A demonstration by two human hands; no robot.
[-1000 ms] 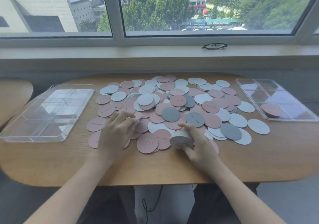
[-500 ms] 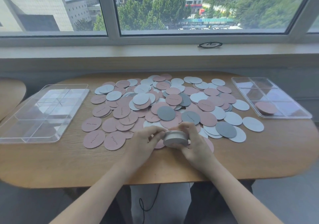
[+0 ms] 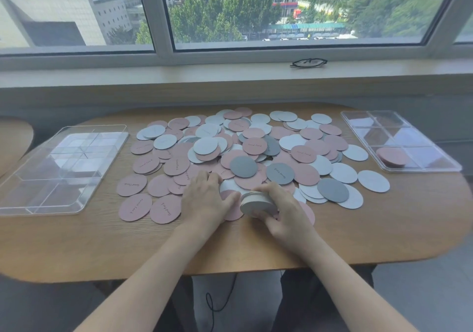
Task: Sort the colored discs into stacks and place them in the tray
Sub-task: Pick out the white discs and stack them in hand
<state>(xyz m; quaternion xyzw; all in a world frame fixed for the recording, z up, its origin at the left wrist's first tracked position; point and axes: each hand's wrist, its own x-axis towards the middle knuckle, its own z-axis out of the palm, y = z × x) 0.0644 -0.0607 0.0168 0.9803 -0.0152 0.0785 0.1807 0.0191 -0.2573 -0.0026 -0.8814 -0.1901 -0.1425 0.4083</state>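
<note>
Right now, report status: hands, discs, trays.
Right hand grips stack of pale grey discs. Left hand flat on loose pile. Clear plastic tray, right, holds pink stack.

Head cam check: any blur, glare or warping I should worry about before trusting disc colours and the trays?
Head view: daylight from the window, soft shadows, disc colours readable; slight motion blur, strongest at the edges; wide-angle bending of the table edge and sill; reflections on both clear trays, left tray and right tray, muddy their dividers; hands sharp enough.

Illegible script on pink discs (image 3: pixel 254 145)
</note>
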